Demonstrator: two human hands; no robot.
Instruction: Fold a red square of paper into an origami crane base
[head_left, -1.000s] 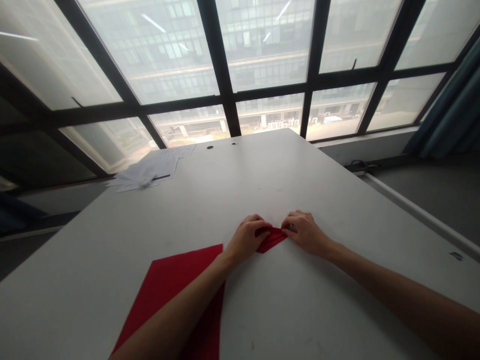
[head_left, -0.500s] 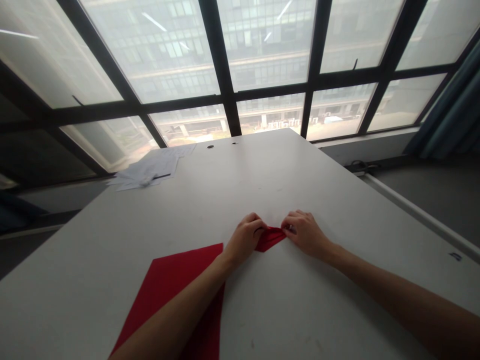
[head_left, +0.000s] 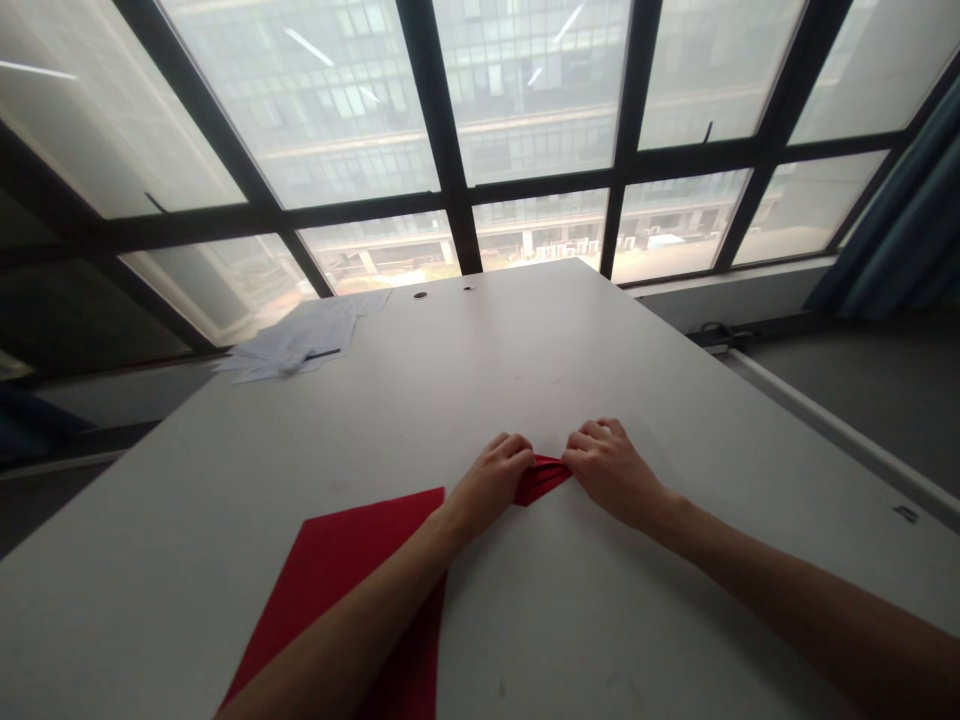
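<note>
Two bare forearms run up from the lower edge, uncovered to the frame's border; the left hand [head_left: 489, 483] and right hand [head_left: 609, 467] wear no gloves, rings or watch.

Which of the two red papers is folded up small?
The small red folded paper pinched between the left hand and right hand; the large red sheet lies flat under the left forearm.

Left hand [head_left: 491, 480] and right hand [head_left: 609, 468] pinch a small folded red paper [head_left: 541, 477] on the white table [head_left: 525, 350]. A flat red sheet [head_left: 337, 570] lies at the near edge.
</note>
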